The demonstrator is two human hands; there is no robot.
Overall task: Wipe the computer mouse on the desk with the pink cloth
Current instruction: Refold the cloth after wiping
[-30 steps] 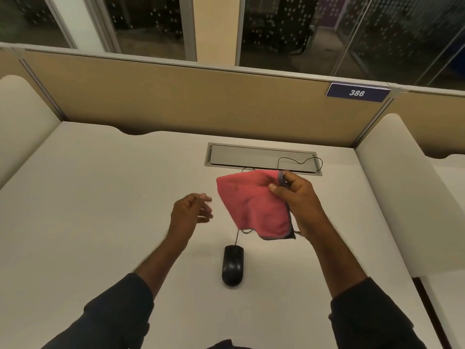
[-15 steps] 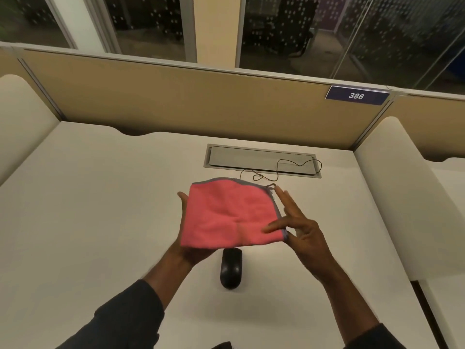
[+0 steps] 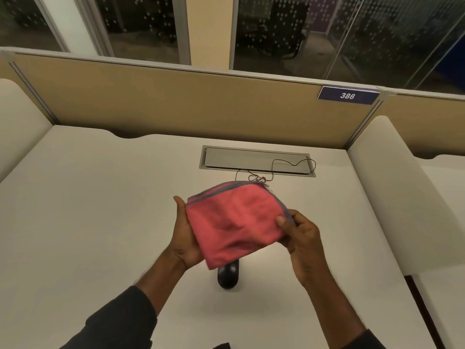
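The pink cloth (image 3: 236,220), edged in grey and folded into layers, is held in the air above the white desk (image 3: 88,222). My left hand (image 3: 185,235) cups it from below and the left side. My right hand (image 3: 299,233) pinches its right edge between thumb and fingers. The black computer mouse (image 3: 227,275) lies on the desk directly beneath the cloth; its front half is hidden by the fabric. Its thin cable (image 3: 279,167) loops back to the slot at the rear.
A grey cable tray cover (image 3: 256,163) is set into the desk behind the cloth. A tan partition (image 3: 176,104) with a blue "386" label (image 3: 347,96) closes the back. Cream side dividers (image 3: 392,187) bound the desk left and right.
The cloth went from hanging in my right hand alone to being laid on my left palm, and is now folded over, with my right hand gripping its right edge. Both hands moved slightly nearer.
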